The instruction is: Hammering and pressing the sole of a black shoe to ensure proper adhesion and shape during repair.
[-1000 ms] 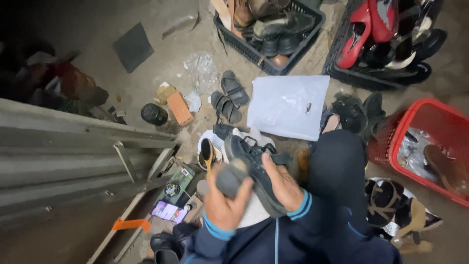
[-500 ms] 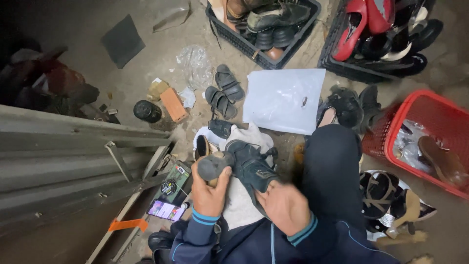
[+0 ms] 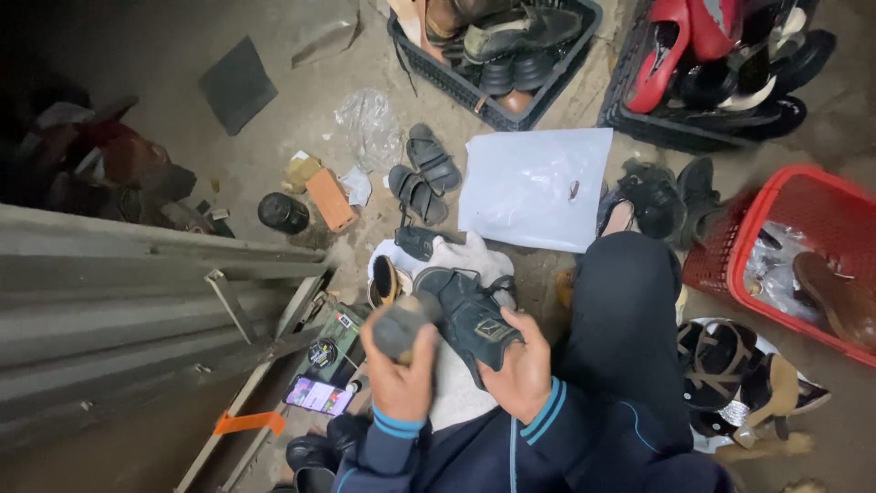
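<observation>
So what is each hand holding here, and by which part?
The right hand grips a dark sneaker by its side, near the middle. The left hand holds a round grey-brown object, probably a brush, around its lower end.

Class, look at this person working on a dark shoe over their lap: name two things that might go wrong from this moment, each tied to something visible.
1. The left hand presses a grey block on the dark shoe, which the right hand grips from one side only; the shoe might twist or slip.
2. A phone lies lit on the floor below the left elbow; anything dropped may hit it.
</observation>
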